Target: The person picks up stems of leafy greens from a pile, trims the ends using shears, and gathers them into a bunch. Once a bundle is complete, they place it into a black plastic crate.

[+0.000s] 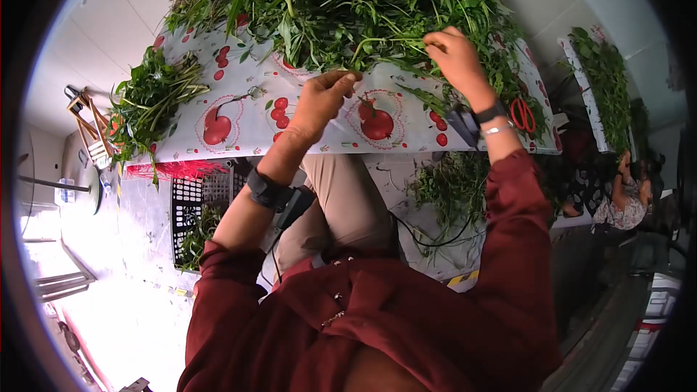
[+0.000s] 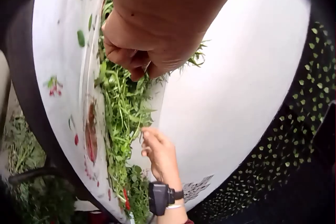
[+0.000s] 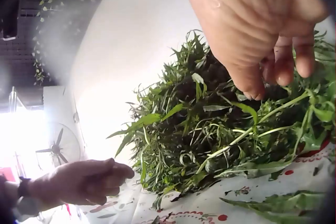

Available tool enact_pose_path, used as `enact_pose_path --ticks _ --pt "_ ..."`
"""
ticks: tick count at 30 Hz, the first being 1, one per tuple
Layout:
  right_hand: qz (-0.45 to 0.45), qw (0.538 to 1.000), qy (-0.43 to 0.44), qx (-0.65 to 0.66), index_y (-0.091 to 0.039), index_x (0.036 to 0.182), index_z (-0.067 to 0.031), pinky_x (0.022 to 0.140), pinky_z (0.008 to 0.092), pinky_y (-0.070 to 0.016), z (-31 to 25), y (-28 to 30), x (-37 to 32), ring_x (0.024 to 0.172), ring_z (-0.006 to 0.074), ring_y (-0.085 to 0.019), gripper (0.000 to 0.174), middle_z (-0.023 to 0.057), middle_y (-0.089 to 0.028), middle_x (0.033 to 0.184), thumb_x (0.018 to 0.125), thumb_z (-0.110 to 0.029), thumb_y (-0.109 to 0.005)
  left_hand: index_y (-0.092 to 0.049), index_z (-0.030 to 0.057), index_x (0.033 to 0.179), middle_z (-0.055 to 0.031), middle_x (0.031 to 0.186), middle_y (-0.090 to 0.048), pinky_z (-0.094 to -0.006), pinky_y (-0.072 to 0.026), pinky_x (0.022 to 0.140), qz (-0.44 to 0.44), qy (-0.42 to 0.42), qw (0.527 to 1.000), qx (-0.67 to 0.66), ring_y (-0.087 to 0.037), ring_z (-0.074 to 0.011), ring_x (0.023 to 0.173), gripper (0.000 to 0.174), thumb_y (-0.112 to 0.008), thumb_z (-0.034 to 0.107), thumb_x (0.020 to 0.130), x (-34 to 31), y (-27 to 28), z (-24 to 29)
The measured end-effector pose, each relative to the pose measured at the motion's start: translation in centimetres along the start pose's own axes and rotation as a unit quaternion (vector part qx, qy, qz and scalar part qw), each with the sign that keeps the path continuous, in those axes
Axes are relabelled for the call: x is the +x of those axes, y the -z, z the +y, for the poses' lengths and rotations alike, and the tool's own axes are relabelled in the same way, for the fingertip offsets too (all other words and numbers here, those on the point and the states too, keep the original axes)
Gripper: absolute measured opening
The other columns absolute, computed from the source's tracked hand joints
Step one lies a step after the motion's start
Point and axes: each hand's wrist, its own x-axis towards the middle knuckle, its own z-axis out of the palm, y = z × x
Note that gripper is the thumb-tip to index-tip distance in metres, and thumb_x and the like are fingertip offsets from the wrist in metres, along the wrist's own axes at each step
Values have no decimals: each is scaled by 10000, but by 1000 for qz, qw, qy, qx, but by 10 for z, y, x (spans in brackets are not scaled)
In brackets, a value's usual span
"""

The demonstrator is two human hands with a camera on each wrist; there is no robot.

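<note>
The heap of leafy stems (image 1: 348, 7) on the table (image 1: 250, 138) looks largely unhandled; the smaller bunch (image 1: 156, 94) apart at left may be done. The left hand (image 1: 323, 105) curls inward, the right hand (image 1: 459, 62) bends near a stem (image 1: 385, 40); I cannot tell whether either grips anything.

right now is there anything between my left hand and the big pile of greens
Nothing visible blocks it: only patterned tablecloth shows between the left hand and the near edge of the big pile of greens. The red scissors lie off to the right.
</note>
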Motion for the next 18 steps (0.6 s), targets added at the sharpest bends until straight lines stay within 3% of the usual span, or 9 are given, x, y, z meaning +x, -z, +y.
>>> enact_pose_path --ticks 2,3,5,8,12,14,15,18 --pt "-3 996 12 -90 -620 958 -44 667 334 -444 -3 -15 12 744 242 -556 200 88 -534 865 790 -149 -589 -609 32 1051 27 733 -474 -173 -258 429 -19 24 998 -53 -349 -26 506 272 -527 235 890 4 -8 -7" --pt "0 994 -12 -105 -631 925 -83 707 401 -462 -9 -19 15 816 306 -564 182 99 -537 949 766 -152 -575 -612 35 1039 26 716 -501 -170 -279 429 -24 34 995 -96 -401 -32 509 256 -531 223 885 4 -12 -9" --pt "-5 990 -25 -136 -627 920 -81 716 409 -461 4 -29 19 829 310 -564 182 100 -533 955 759 -149 -577 -596 35 1059 16 724 -537 -173 -337 440 -37 48 987 -149 -492 -47 552 252 -524 202 884 5 -16 -13" --pt "-65 977 -69 -190 -617 896 -72 726 427 -455 14 -33 21 857 319 -563 176 105 -538 947 741 -147 -585 -581 30 1079 9 768 -542 -176 -386 476 -23 66 978 -198 -515 -54 625 257 -506 187 891 4 -20 -13" --pt "-33 988 -72 -134 -607 866 -55 694 409 -462 6 -21 4 822 326 -572 164 122 -568 907 745 -165 -600 -508 0 1164 13 795 -516 -173 -347 490 -12 103 965 -242 -436 -56 601 316 -490 177 903 7 -22 -10" --pt "-62 990 -93 -80 -603 907 -32 682 352 -464 -2 -9 -5 806 310 -587 199 135 -592 933 759 -163 -621 -505 0 1145 -2 822 -536 -174 -372 502 -53 126 937 -320 -463 -67 632 296 -485 173 905 16 -22 -18" --pt "-26 997 -50 -47 -597 960 -17 652 311 -468 -3 -8 -13 736 271 -609 227 137 -615 903 766 -130 -631 -505 0 1145 -2 822 -536 -174 -372 502 -56 130 936 -321 -463 -67 632 296 -485 173 905 18 -25 -19" --pt "-13 997 -61 37 -600 966 -25 632 342 -466 -13 -1 -34 716 268 -604 255 131 -610 869 734 -121 -641 -524 7 1092 -14 838 -549 -191 -410 536 -59 147 904 -397 -483 -82 649 266 -500 191 901 27 -33 -24"
